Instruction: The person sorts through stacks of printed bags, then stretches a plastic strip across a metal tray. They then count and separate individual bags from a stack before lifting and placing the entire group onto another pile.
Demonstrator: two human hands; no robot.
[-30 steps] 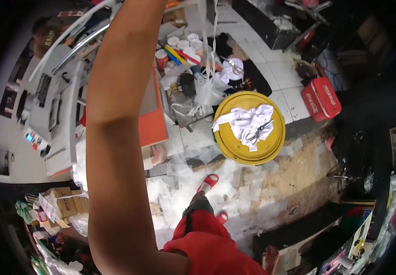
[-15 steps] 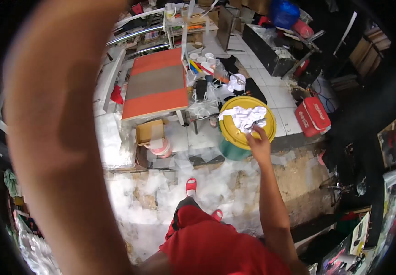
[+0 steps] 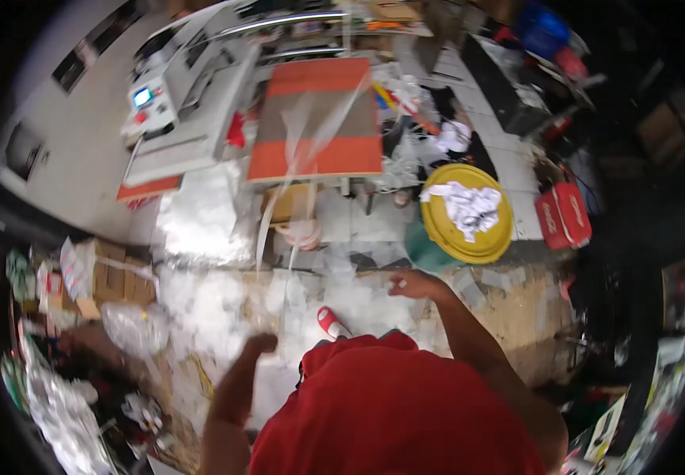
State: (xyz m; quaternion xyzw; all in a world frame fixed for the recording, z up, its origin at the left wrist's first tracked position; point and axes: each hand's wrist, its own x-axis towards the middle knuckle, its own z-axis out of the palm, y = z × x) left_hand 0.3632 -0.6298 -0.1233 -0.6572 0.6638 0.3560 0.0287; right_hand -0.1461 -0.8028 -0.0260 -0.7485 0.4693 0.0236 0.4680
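Low in the frame's centre we see our left hand point(image 3: 259, 345) over the littered floor point(image 3: 216, 301). Our right hand point(image 3: 411, 283) is just right of centre. Both are blurred, so we cannot tell their grip. At right, white cloth point(image 3: 469, 207) lies on a yellow lid point(image 3: 469, 252), beside a red cooler point(image 3: 564, 215). An orange surface point(image 3: 350, 154) stands above centre.

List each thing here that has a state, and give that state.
left hand, curled; grip too blurred to tell
right hand, low above the littered floor; grip unclear
yellow lid, closed on the green drum
white cloth, crumpled on the lid
red cooler, lid shut
machine display, lit
red sandal, flat on the floor
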